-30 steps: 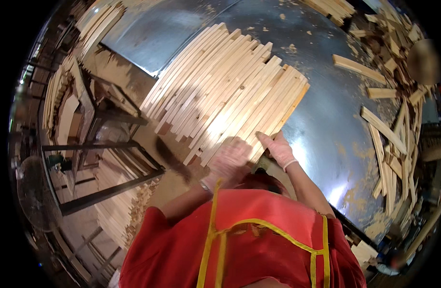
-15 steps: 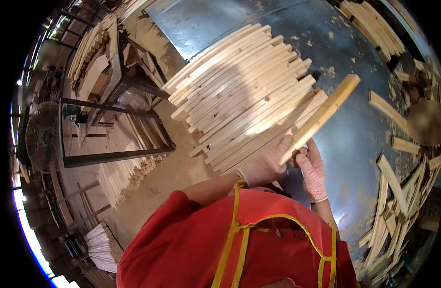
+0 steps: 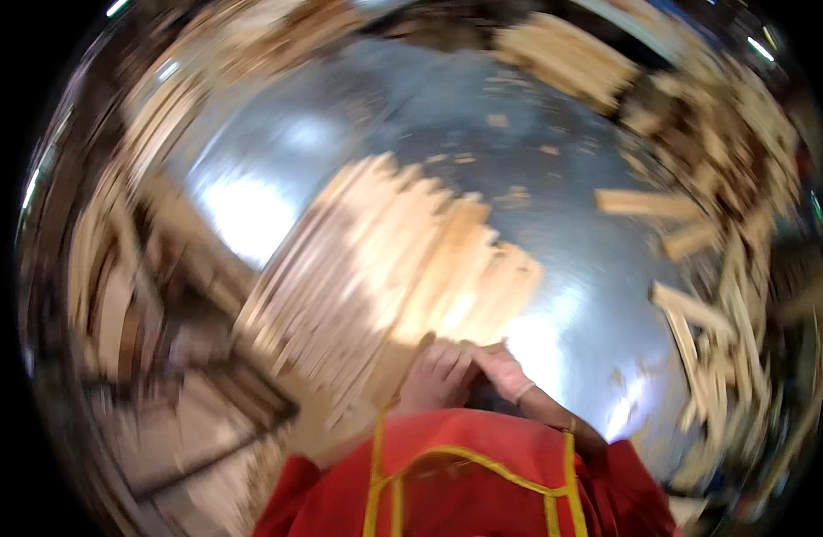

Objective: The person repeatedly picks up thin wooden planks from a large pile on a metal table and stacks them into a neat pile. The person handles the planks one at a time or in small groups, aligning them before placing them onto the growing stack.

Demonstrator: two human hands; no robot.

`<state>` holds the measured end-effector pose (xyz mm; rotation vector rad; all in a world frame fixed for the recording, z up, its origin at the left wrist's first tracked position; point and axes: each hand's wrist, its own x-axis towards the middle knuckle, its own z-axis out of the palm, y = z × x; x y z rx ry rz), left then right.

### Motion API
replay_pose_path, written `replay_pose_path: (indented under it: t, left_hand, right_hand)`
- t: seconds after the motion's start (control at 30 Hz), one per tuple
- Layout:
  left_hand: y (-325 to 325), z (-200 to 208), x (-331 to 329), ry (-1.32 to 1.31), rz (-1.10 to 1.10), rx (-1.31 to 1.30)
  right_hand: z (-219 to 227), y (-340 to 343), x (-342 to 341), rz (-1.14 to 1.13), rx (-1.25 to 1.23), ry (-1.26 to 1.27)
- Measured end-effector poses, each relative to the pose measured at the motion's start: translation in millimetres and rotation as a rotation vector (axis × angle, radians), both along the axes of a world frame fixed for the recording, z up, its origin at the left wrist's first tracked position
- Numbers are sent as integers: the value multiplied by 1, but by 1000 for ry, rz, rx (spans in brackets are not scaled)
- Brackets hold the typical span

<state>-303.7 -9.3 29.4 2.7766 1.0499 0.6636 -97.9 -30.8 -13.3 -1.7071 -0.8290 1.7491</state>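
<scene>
Side by side on the metal table lies a sheet of pale wooden strips (image 3: 402, 242), their far ends uneven. At the near ends of the rightmost strips are both my hands, close together and smeared by motion. My left hand (image 3: 437, 374) has its fingers curled in at a strip's end and looks closed on it. Just to its right, my right hand (image 3: 505, 371) touches or nearly touches the strip ends, its thumb side toward the left hand. Blur hides how its fingers are set. Light work gloves cover both hands.
The grey metal table (image 3: 591, 268) carries scattered wood chips. Loose offcuts (image 3: 716, 349) are heaped along its right side, with a short board (image 3: 649, 204) above them. A bundle of boards (image 3: 568, 58) lies at the far edge. More stacked wood (image 3: 116, 295) stands at left.
My view has swung round, shifting the table and strips leftward and lower. The strip raised in my hands before no longer stands out above the others; my hands are now at the strips' near ends.
</scene>
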Motion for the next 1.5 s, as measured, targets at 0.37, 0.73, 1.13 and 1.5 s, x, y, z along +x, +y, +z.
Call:
replay_pose_path:
  t: [0.37, 0.73, 1.13, 1.5]
  left_hand:
    - [188, -200, -195, 20, 499, -127]
    - [183, -42, -76, 539, -19, -42]
    - [59, 5, 419, 232, -651, -175]
    - [15, -18, 716, 434, -724, -345]
  right_hand:
    - [11, 192, -159, 619, 255, -547]
    - [51, -17, 131, -599, 306, 124]
    - [51, -357, 675, -1836, 516, -379]
    - [-28, -404, 843, -2304, 326, -94]
